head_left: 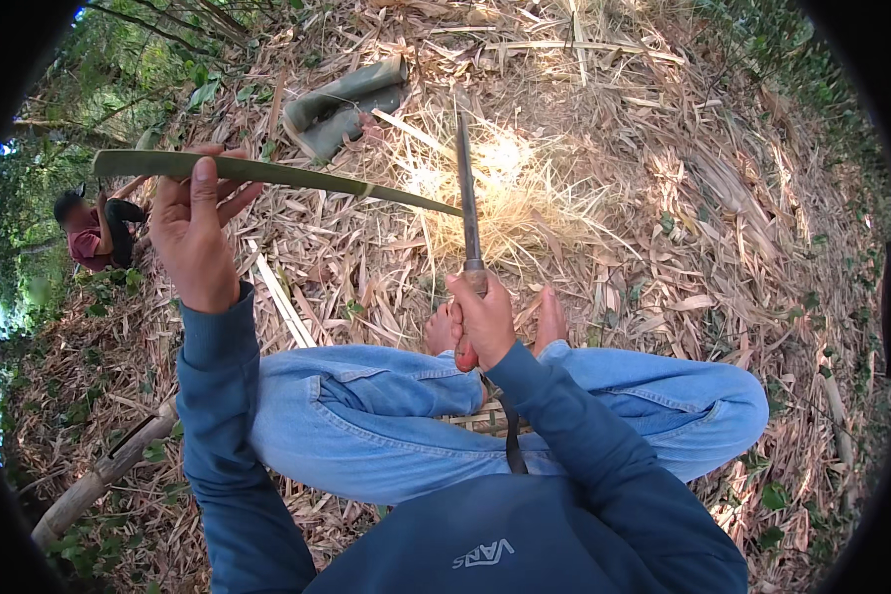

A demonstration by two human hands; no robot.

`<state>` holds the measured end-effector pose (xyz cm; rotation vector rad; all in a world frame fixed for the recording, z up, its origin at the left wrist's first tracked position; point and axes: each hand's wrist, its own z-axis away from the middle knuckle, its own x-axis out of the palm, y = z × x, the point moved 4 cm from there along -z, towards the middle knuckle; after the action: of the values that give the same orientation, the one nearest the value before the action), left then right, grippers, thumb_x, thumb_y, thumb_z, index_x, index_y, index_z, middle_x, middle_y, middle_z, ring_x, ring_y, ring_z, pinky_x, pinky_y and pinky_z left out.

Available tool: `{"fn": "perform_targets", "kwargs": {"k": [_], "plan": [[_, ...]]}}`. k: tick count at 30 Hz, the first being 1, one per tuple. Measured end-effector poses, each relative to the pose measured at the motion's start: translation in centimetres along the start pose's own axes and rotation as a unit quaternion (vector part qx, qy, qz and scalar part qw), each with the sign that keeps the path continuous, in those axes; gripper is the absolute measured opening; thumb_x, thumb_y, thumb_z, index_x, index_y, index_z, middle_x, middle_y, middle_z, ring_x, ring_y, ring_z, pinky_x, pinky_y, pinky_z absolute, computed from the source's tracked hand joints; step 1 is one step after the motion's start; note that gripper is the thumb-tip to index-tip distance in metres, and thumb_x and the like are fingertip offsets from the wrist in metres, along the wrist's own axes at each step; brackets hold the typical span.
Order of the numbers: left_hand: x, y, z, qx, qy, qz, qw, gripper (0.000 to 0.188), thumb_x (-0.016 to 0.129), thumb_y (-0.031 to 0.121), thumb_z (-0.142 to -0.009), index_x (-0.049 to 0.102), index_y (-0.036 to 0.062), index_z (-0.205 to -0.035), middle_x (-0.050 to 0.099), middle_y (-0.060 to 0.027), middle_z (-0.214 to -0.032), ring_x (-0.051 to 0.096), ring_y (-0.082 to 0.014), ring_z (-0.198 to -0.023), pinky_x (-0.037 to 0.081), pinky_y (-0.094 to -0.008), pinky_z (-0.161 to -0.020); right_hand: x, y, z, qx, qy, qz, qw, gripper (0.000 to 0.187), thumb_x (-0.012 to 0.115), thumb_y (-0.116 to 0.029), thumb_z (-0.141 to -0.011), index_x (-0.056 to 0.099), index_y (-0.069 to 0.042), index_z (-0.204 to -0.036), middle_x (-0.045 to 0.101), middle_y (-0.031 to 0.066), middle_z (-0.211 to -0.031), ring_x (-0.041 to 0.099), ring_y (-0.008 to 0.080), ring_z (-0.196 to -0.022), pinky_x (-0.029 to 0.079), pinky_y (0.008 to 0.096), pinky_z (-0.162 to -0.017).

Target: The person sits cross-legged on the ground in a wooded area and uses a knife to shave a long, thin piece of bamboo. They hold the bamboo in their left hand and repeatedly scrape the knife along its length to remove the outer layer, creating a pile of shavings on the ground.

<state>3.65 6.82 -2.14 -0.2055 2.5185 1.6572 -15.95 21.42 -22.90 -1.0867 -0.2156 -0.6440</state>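
Note:
My left hand point(200, 233) is closed around a long green bamboo strip point(302, 176), thumb on the near side and fingers behind. The strip runs level to the right, passes a pale node, and narrows to an end at the blade. In my right hand point(485, 315) is a machete point(468, 198), gripped by its reddish-brown handle. Its dark, narrow blade points away from me and crosses the strip's right end; whether the edge touches or cuts into it I cannot tell. Below the blade lies a heap of thin yellow shavings point(525, 198).
Two thick green bamboo sections point(346, 102) lie beyond the strip. Pale split strips point(282, 294) rest left of my knees. A wooden pole point(104, 475) is at lower left. Another person point(99, 233) sits at far left. My bare feet point(551, 322) are close below the machete. Dry leaves cover the ground.

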Motion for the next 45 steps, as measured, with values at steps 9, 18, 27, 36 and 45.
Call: {"fn": "perform_targets", "kwargs": {"k": [9, 18, 27, 36, 45], "plan": [[0.5, -1.2, 0.7, -0.044, -0.043, 0.007, 0.998, 0.02, 0.048, 0.012, -0.096, 0.054, -0.0044, -0.106, 0.063, -0.0188, -0.1, 0.066, -0.0244, -0.088, 0.059, -0.0349, -0.076, 0.0, 0.4, -0.5, -0.073, -0.054, 0.38, 0.921, 0.033, 0.066, -0.03, -0.08, 0.06, 0.0, -0.091, 0.063, 0.0134, -0.069, 0.063, 0.0239, -0.065, 0.048, 0.0361, -0.061], [0.5, -1.5, 1.1, -0.046, -0.042, -0.007, 0.998, 0.022, 0.048, 0.014, -0.096, 0.053, -0.0041, -0.107, 0.063, -0.0196, -0.101, 0.066, -0.0267, -0.088, 0.059, -0.0355, -0.075, -0.8, 0.7, -0.6, -0.137, -0.102, 0.373, 0.912, 0.025, 0.065, -0.022, -0.076, 0.06, 0.0, -0.086, 0.061, 0.0131, -0.066, 0.06, 0.0218, -0.061, 0.046, 0.0332, -0.059], [0.8, -1.2, 0.9, -0.016, -0.058, -0.018, 0.998, 0.022, 0.046, 0.013, -0.096, 0.052, -0.0042, -0.108, 0.062, -0.0196, -0.101, 0.065, -0.0256, -0.088, 0.06, -0.0345, -0.074, -5.9, 5.1, -4.0, -0.073, 0.002, 0.426, 0.902, 0.028, 0.064, -0.025, -0.075, 0.062, 0.0, -0.09, 0.065, 0.0209, -0.083, 0.063, 0.0373, -0.079, 0.049, 0.0403, -0.071], [1.0, -1.1, 0.5, -0.03, -0.042, -0.025, 0.998, 0.021, 0.046, 0.014, -0.097, 0.052, -0.0037, -0.106, 0.063, -0.0173, -0.098, 0.065, -0.0229, -0.085, 0.06, -0.0318, -0.072, -11.9, 9.0, -7.6, 0.006, 0.037, 0.498, 0.867, 0.035, 0.061, -0.026, -0.076, 0.062, 0.003, -0.097, 0.063, 0.0262, -0.085, 0.062, 0.039, -0.084, 0.048, 0.0424, -0.075], [0.2, -1.5, 0.2, -0.032, -0.097, 0.003, 0.995, 0.019, 0.045, 0.014, -0.097, 0.053, -0.0007, -0.106, 0.062, -0.0159, -0.1, 0.064, -0.0227, -0.09, 0.059, -0.0352, -0.076, -5.7, 3.5, -4.2, -0.054, -0.009, 0.403, 0.913, 0.034, 0.065, -0.028, -0.076, 0.063, 0.003, -0.091, 0.065, 0.0209, -0.076, 0.065, 0.0325, -0.072, 0.049, 0.0384, -0.064]]}}
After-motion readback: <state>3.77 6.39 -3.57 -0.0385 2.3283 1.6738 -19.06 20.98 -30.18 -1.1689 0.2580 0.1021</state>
